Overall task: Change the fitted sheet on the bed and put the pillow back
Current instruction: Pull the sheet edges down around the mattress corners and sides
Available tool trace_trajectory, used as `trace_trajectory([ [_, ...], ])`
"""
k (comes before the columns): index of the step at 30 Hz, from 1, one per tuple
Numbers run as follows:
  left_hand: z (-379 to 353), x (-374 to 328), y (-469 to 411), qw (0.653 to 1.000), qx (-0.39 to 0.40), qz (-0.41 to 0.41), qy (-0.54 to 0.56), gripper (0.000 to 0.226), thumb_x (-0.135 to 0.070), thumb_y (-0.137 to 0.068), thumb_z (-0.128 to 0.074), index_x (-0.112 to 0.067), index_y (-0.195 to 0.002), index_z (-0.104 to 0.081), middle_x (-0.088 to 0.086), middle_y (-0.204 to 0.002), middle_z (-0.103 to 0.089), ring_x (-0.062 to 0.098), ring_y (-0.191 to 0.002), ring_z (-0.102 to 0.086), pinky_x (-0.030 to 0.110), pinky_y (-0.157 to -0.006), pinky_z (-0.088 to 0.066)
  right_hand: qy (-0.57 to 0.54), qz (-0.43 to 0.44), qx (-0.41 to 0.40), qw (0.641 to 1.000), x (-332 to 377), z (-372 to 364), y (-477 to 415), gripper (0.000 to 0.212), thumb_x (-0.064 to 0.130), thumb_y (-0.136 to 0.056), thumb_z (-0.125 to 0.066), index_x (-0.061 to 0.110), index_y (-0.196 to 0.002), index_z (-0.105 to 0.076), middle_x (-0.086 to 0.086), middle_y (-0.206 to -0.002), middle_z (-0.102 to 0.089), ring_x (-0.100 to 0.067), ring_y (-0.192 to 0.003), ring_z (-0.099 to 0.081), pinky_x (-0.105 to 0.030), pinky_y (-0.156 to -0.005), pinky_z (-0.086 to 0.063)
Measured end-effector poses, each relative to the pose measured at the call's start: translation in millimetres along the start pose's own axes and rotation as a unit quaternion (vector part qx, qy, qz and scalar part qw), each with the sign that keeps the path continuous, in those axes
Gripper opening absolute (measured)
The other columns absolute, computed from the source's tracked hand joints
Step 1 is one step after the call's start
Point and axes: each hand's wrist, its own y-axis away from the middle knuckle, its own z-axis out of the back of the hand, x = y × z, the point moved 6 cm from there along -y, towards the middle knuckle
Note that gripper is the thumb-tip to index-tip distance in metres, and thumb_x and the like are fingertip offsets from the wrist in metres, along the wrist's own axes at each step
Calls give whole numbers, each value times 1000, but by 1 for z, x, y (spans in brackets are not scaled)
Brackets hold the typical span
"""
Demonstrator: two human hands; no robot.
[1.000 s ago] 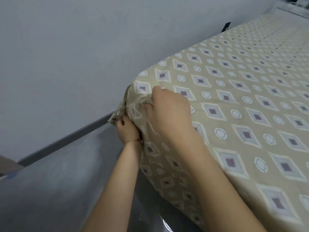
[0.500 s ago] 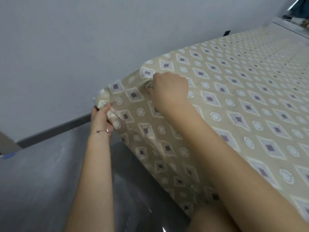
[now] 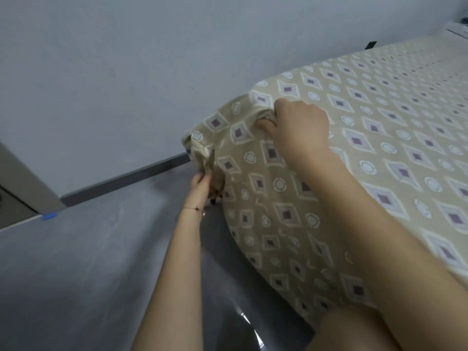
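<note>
Grey wall ran behind, grey floor below. Beige sheet w/ diamond & circle print lay flat across the right side, hanging loose at its near-left corner. R hand sat on that corner, fingers curled, clamping a fold of sheet. L hand, lower down, pinched the bunched hem. Thin bracelet on L wrist. Blue tape on floor, far left.

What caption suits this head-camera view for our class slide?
Left hand pinches the hem of the fitted sheet at its corner while right hand grips a fold on top.
</note>
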Motion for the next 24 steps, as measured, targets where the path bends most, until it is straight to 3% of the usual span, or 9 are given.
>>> trace_trajectory([
  [2,-31,3,12,992,101,30,68,51,-54,-97,-47,-19,-132,-56,0,-96,-72,13,-70,-67,28,-65,-54,-4,-8,3,1000,0,0,-3,35,43,-101,-43,11,-85,-41,-6,-78,-43,-28,-72,-40,-34,-50,-15],
  [4,-46,6,15,988,92,23,121,45,-43,-99,-48,-12,-130,-57,4,-90,-73,8,-53,-62,19,-47,-47,-24,-31,18,999,-3,-1,-8,40,42,-101,-42,11,-75,-40,-4,-72,-43,-28,-72,-43,-33,-48,-16],
  [7,-56,7,22,976,85,42,198,30,-36,-100,-47,-14,-95,-67,1,-73,-71,11,-65,-66,24,-55,-52,-76,-58,27,995,-8,-3,-12,46,42,-99,-44,17,-64,-30,-1,-63,-36,-28,-73,-45,-32,-47,-17],
  [9,-61,1,26,971,80,45,222,29,-33,-101,-45,-16,-91,-67,1,-78,-71,14,-71,-67,26,-57,-55,-103,-63,21,993,-8,-4,-11,47,42,-99,-45,18,-63,-27,0,-63,-34,-28,-72,-44,-32,-48,-16],
  [13,-66,-4,30,970,75,44,225,32,-23,-103,-40,-13,-85,-65,-1,-64,-71,11,-57,-68,21,-45,-52,-152,-46,-18,987,-10,-4,-6,45,35,-98,-48,19,-62,-25,2,-61,-32,-27,-66,-40,-34,-49,-15],
  [18,-57,15,25,979,50,65,184,32,-20,-101,-40,-13,-80,-62,-2,-55,-67,18,-67,-60,26,-55,-52,-207,-14,-46,977,-11,1,-5,46,32,-96,-53,20,-62,-25,3,-57,-33,-23,-59,-36,-35,-50,-18],
  [20,-53,16,24,977,54,75,192,34,-28,-101,-41,-13,-80,-63,1,-60,-68,22,-70,-61,30,-62,-52,-210,-11,-52,976,-11,1,-5,46,33,-95,-54,19,-62,-25,3,-57,-32,-22,-58,-35,-35,-50,-19],
  [22,-53,11,23,971,94,71,209,43,-48,-98,-45,-13,-97,-70,6,-85,-75,25,-86,-68,37,-81,-54,-198,-5,-60,978,-10,0,-3,41,33,-93,-55,17,-65,-30,3,-57,-32,-23,-59,-35,-35,-51,-19],
  [24,-61,2,31,956,165,53,235,57,-59,-91,-52,-15,-125,-64,9,-116,-70,26,-110,-65,44,-98,-49,-174,5,-64,983,-8,0,-1,33,31,-92,-56,13,-71,-37,3,-59,-32,-25,-62,-38,-36,-52,-20],
])
